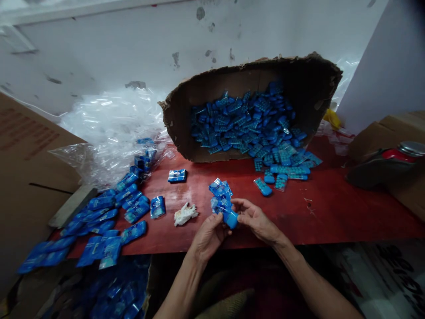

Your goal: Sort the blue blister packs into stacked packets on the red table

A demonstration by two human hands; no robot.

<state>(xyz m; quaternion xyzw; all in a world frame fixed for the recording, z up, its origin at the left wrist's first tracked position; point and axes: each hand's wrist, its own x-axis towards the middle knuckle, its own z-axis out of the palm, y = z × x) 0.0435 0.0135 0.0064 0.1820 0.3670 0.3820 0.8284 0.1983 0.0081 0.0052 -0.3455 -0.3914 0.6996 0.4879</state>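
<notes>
At the table's front edge my left hand and my right hand pinch a small blue rounded item between them. Fingers of both hands are closed on its sides. Just beyond it, flat blue printed packets lie in a small pile, partly overlapped by the held item. A crumpled white tissue or cloth sits left of my left hand. Right of the pile lies a loose blue item in clear wrap. Whether the held item is inside a packet is too small to tell.
An open-sided cardboard box full of small blue items stands at the back of the red table. Blue printed packs spread along the left, beside clear plastic bags. A metal-lidded container is at right.
</notes>
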